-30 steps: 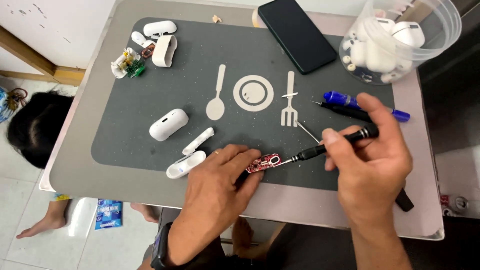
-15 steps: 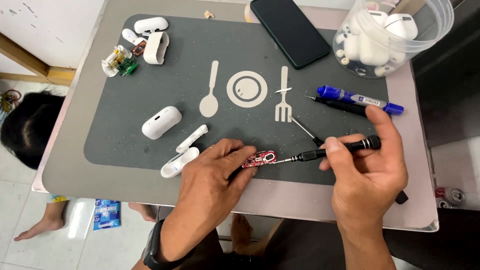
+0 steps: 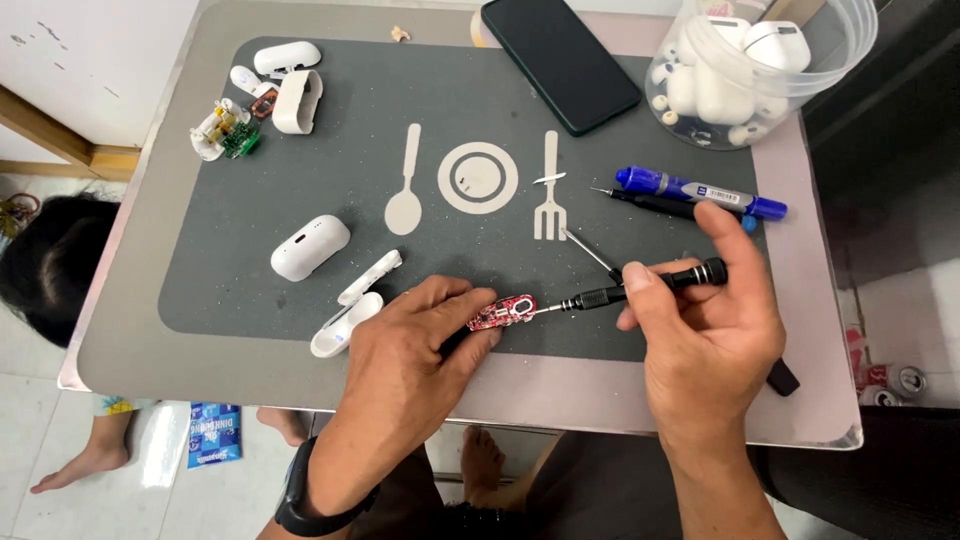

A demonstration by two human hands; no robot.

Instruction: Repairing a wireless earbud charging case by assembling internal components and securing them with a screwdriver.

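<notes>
Left hand [image 3: 415, 345] pressed flat on the grey mat [image 3: 330, 180], fingertips pinching a small red circuit board [image 3: 502, 312] against it. Right hand [image 3: 705, 325] closed around a black precision screwdriver [image 3: 640, 286], held nearly level, tip touching the board's right end. Hands close together near the table's front edge [image 3: 600, 395], with only a narrow strip of bare tabletop between them and the drop.

Just left of the left hand: an opened white earbud case shell [image 3: 345, 325] and a separate white strip piece [image 3: 370, 277], both touching or almost touching the knuckles. A little farther left, a closed white earbud case [image 3: 310, 247], lying apart. Beyond the right hand's fingers: a thin loose driver bit [image 3: 592, 254], then a second black tool [image 3: 655, 203] and a blue marker [image 3: 700, 192] with a white label band, lying side by side. A small black object [image 3: 783, 378] at the table's edge behind the right wrist.

Open mat between and ahead of the hands, bearing pale spoon, plate and fork shapes [image 3: 478, 178]. Far left of the left hand, at the mat's corner: dismantled white case parts [image 3: 285, 85] and a small green board with wires [image 3: 228, 130]. Far ahead: a dark phone [image 3: 560, 60], face up, overhanging the mat. Far ahead of the right hand: a clear round plastic tub [image 3: 770, 70] filled with white cases and earbuds, close to the table's right edge.

On the floor below the left edge: a blue printed packet [image 3: 212, 433].
</notes>
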